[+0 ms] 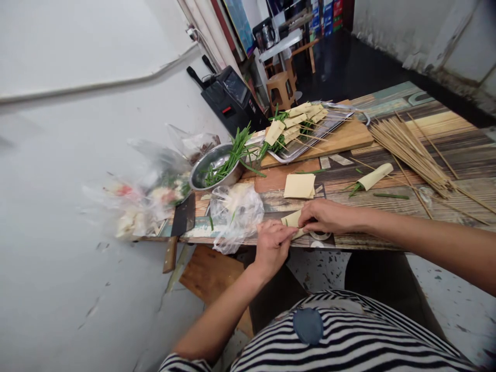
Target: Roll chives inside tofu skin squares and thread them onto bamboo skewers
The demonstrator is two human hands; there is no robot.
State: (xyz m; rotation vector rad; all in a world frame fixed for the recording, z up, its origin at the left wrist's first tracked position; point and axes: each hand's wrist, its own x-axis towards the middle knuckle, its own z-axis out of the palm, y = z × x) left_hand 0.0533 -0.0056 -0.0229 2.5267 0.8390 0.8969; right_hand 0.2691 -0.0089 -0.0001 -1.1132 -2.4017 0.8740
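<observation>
Near the table's front edge, a pale yellow sheet (pixel 291 219) is pinched between my two hands. My left hand (pixel 273 243) grips its near side, fingers bent. From the right, my right hand (pixel 322 216) presses on the same sheet with closed fingers, hiding part of it. Just beyond lies a stack of square yellow sheets (pixel 299 186). Off to the right, a rolled sheet (pixel 375 176) with green stalks poking out rests on a thin stick. A steel bowl (pixel 197 178) holds long green stalks (pixel 234 157).
A metal tray (pixel 296 153) of skewered rolls sits on a wooden board (pixel 354 138). Bamboo sticks (pixel 413 152) lie at the right. A plastic bag (pixel 240 212), a cleaver (pixel 183 217) overhanging the edge and filled bags (pixel 151 201) are at the left.
</observation>
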